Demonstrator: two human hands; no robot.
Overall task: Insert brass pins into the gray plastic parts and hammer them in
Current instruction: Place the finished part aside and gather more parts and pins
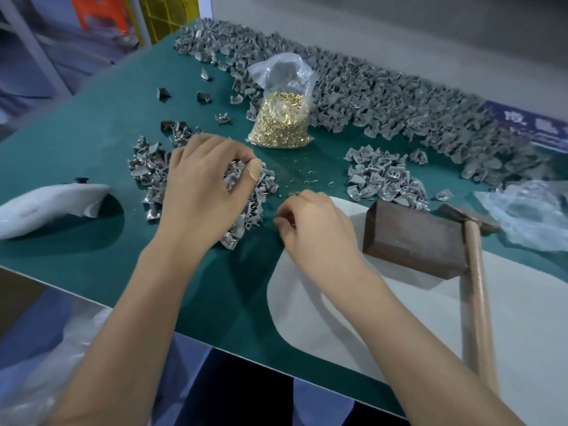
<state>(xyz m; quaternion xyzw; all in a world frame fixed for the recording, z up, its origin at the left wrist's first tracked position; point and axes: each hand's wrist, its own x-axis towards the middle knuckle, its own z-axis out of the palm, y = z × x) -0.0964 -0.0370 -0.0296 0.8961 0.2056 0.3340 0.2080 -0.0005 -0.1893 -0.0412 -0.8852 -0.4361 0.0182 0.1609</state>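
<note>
Standing upright, clear plastic bag [281,96] half full of small brass pins [281,124]; left hand [203,182] pinching small gray plastic part [242,170], right hand [313,229] curled, contents unclear.

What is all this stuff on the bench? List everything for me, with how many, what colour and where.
long heap of plastic parts: too many to count, gray, along the far edge of the table
bag of pins: one, clear with brass pins, centre back
pile of parts with pins: one, gray, under the left hand
pile of parts: one, gray, behind the block
block: one, dark brown, right
hammer: one, wooden handle, lying beside the block
white pad: one, near right
white shell: one, far left
empty bag: one, clear, right edge
table: one, green
left hand: pinching a part
right hand: fingers curled on small pins
</note>
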